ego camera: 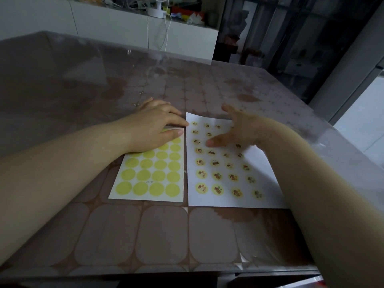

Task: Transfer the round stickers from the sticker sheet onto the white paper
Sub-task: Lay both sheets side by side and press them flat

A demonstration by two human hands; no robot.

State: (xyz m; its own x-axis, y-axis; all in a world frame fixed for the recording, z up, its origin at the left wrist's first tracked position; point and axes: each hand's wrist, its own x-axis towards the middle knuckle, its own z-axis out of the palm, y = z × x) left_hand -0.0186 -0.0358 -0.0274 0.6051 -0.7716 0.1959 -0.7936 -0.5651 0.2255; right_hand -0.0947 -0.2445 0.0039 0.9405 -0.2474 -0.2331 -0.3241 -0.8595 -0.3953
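The sticker sheet [149,175] lies on the table at left, showing rows of plain yellow circles. Right beside it lies the white paper [264,173], which carries several round picture stickers [217,176] in rows. My left hand [154,126] rests flat on the far end of the sticker sheet, its fingers straight and reaching toward the paper's top left corner. My right hand [239,129] is over the upper part of the paper, fingers spread and thumb tip touching the paper among the stickers.
The table [162,231] has a brown patterned cloth under a clear plastic cover. A white cabinet [116,28] with a small fan [159,6] stands behind the far edge. The table's right edge runs close to my right arm.
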